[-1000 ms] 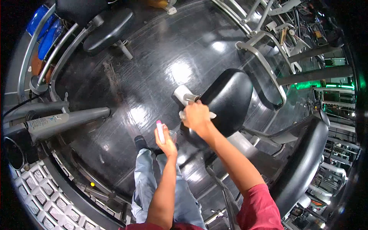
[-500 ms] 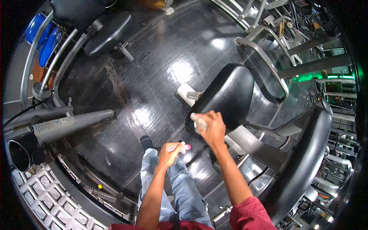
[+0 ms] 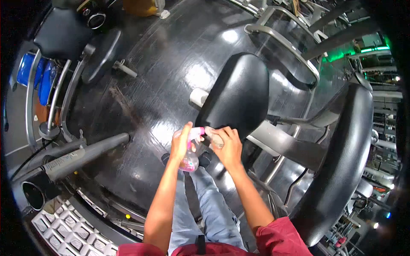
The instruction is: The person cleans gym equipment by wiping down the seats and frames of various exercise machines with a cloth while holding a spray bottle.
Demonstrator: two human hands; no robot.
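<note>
My left hand (image 3: pixel 181 143) is wrapped round a clear spray bottle (image 3: pixel 190 163) with a pink and white spray head. The bottle stands roughly upright in front of my legs. Its nozzle points right, close against a pale, crumpled cloth (image 3: pixel 215 139). My right hand (image 3: pixel 228 147) is closed on that cloth, part of which is hidden by the fingers. Just beyond my right hand is the black padded seat (image 3: pixel 239 94) of a gym machine, with a shiny surface.
A long black backrest pad (image 3: pixel 341 170) rises at the right on a grey frame. To the left lies a thick grey machine tube (image 3: pixel 89 158). Another black seat (image 3: pixel 102 55) stands at the upper left. Metal frame bars (image 3: pixel 286 42) curve at the upper right over dark flooring.
My right hand has moved off the seat, down and left, bringing the cloth to the nozzle. My left hand has raised the spray bottle. The view has shifted slightly.
</note>
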